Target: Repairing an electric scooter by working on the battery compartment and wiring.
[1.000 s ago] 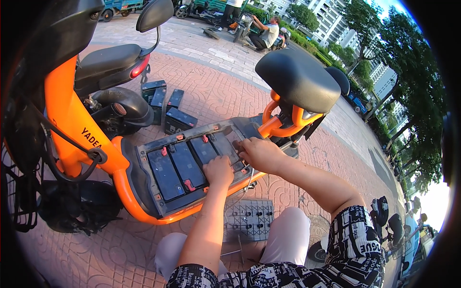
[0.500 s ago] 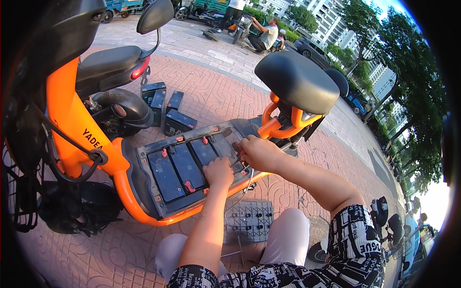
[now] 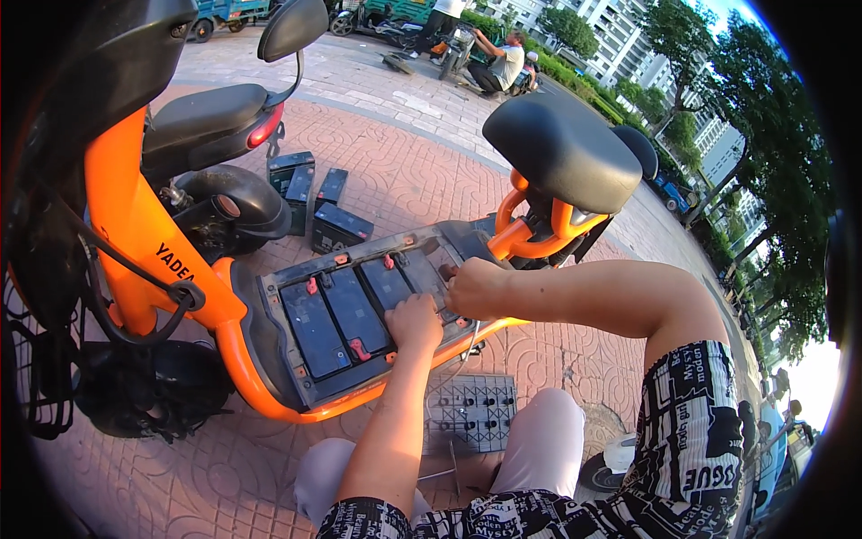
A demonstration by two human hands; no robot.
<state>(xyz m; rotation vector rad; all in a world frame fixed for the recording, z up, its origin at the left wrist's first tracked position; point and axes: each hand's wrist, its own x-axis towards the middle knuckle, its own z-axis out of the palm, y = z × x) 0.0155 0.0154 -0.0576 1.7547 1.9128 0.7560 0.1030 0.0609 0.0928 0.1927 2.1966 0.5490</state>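
An orange electric scooter (image 3: 229, 305) stands before me, its floorboard open over a battery compartment. Dark batteries (image 3: 311, 334) lie side by side inside, with red terminal covers (image 3: 359, 349) on some of them. My left hand (image 3: 416, 322) rests on the batteries at the near side of the compartment, fingers curled down; what they grip is hidden. Just to its right, my right hand (image 3: 478, 288) is closed at the seat end of the compartment. Its fingertips are turned away, so I cannot make out what is in them.
Several loose batteries (image 3: 341, 226) stand on the paving beyond the scooter. A grey ribbed panel (image 3: 470, 411) lies on the ground by my knees. The scooter's black seat (image 3: 566, 148) rises at the right. Another scooter (image 3: 206, 121) is parked behind; people work farther off.
My right elbow has swung up and outward, and the wrist has turned over at nearly the same spot. My left hand has stayed on the batteries. The view has shifted slightly.
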